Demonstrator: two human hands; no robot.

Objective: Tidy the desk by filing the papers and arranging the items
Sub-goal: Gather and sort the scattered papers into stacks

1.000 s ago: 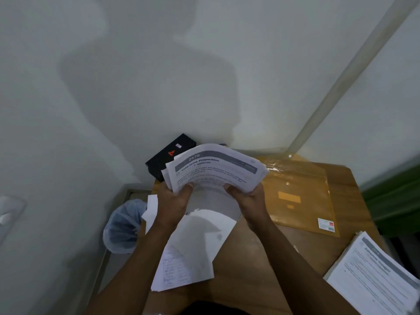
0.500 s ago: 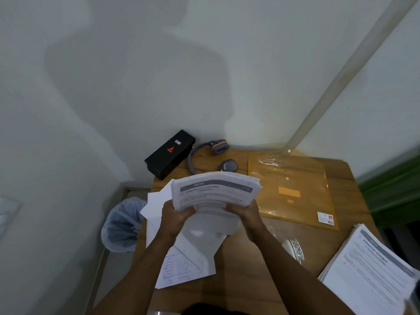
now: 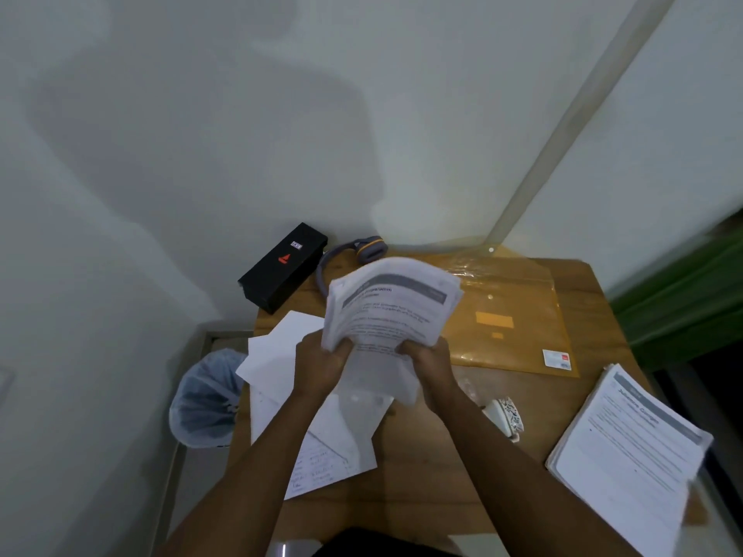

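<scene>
Both hands hold a thick stack of printed papers [image 3: 392, 307] upright above the wooden desk [image 3: 442, 468]. My left hand [image 3: 321, 365] grips the stack's lower left edge and my right hand [image 3: 428, 365] grips its lower right edge. Loose white sheets [image 3: 317, 416], one with handwriting, lie on the desk beneath my left arm. A yellow plastic document envelope [image 3: 510, 311] lies flat to the right of the stack. A second pile of printed papers [image 3: 627, 448] rests at the desk's right edge.
A black box [image 3: 283, 267] and grey headphones [image 3: 354, 251] sit at the desk's back left against the wall. A small patterned white object [image 3: 506, 416] lies by my right forearm. A lined bin [image 3: 205, 400] stands on the floor, left of the desk.
The stack has been straightened and tilted more upright in both hands. The view has shifted, so the headphones and more of the desk now show.
</scene>
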